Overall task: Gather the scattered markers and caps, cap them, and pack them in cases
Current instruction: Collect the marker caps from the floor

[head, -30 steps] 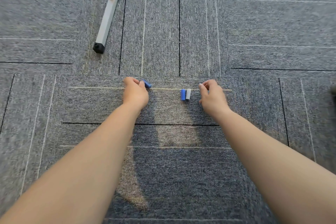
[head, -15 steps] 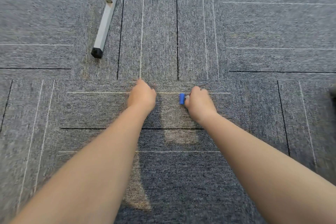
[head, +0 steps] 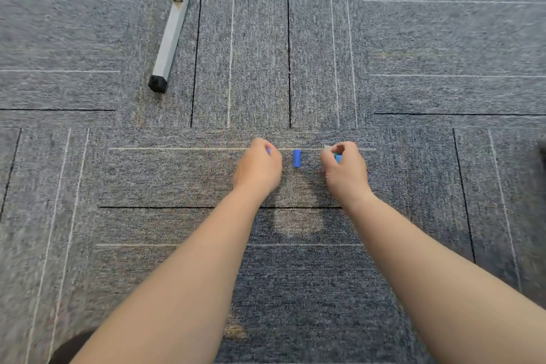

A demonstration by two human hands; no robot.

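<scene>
A blue marker cap lies on the grey carpet between my two hands. My left hand is curled just left of it, and a sliver of a blue cap shows between its fingers. To the right of the loose cap, my right hand is curled around small caps: a light blue one and a grey-white one peek out past the fingers. No markers or cases are in view.
A grey metal furniture leg with a black foot stands on the carpet at the upper left. A dark object sits at the right edge. A dark shape shows at the bottom left.
My right hand picked up the grey-white cap beside the blue one and drew back to the right. My left hand shifted right toward the loose blue cap, still holding its cap.
</scene>
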